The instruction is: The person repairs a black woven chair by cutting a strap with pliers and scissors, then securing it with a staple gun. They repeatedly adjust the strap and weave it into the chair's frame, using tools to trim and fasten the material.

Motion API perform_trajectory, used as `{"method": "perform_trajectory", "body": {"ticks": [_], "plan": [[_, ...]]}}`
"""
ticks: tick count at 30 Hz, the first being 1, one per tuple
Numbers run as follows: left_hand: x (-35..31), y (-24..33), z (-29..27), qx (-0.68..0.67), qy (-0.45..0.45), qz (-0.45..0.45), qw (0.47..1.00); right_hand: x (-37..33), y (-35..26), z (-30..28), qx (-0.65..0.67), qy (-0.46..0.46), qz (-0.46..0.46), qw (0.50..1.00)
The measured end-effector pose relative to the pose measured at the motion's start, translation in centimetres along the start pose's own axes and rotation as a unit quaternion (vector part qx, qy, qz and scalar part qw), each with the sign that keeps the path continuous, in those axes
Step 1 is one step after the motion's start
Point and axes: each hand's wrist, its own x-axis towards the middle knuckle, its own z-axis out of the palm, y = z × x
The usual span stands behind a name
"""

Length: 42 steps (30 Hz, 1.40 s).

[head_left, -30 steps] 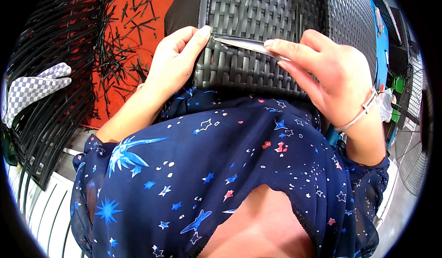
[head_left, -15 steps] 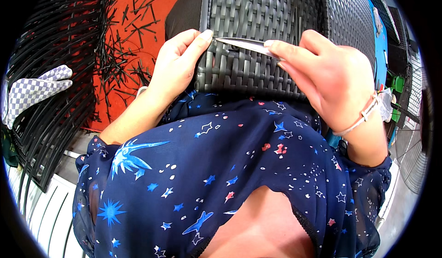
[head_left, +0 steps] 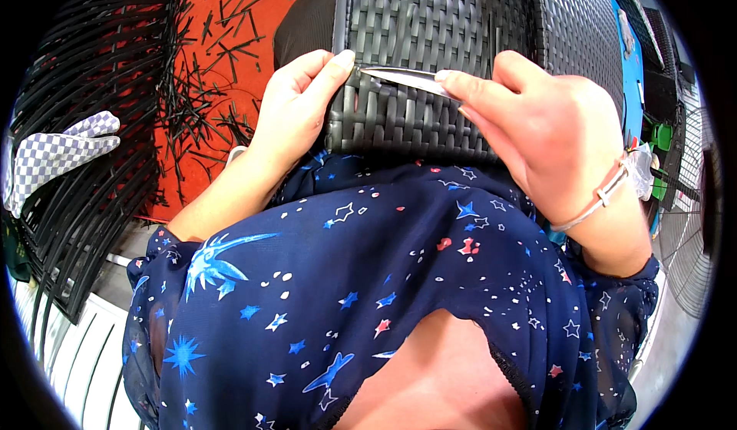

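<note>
A black woven wicker piece (head_left: 414, 15) rests against my lap, its strips crossing in a close weave. My left hand (head_left: 299, 96) is closed on its left edge, thumb on top, with the other fingers partly hidden. My right hand (head_left: 549, 119) comes in from the right and pinches a slim, pointed metal blade (head_left: 411, 81). Its handle is hidden in the palm, so its exact kind does not show. The tip points left and lies at the weave close to my left thumb.
On the left, dark curved strips (head_left: 107, 69) stand in a bank, with a checkered glove (head_left: 61, 150) over them. Cut black scraps litter the red surface (head_left: 219, 111). To the right are a blue surface (head_left: 632, 84), a green object (head_left: 662, 137) and a fan guard (head_left: 687, 253).
My right hand and the blade have shifted very slightly, the blade tilting a little near its tip. My left hand stays in place on the edge.
</note>
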Motion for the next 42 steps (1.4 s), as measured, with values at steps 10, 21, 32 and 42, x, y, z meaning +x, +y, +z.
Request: {"method": "perform_trajectory", "body": {"ticks": [10,21,32,42], "plan": [[0.2,-0.1,-0.3,0.009,-0.001,0.009,1.000,-1.9,-1.2,5.2,0.167,0.082,0.096,0.978],[0.3,0.0,-0.5,-0.010,-0.005,-0.008,1.000,-2.4,-0.5,9.3,0.258,0.156,0.081,0.950],[0.3,0.2,-0.7,-0.051,-0.021,-0.013,0.998,-2.5,0.3,10.2,0.153,0.186,0.042,0.970],[0.3,0.0,-1.0,-0.046,-0.013,-0.027,0.998,0.0,4.4,11.7,0.171,0.213,0.022,0.962]]}}
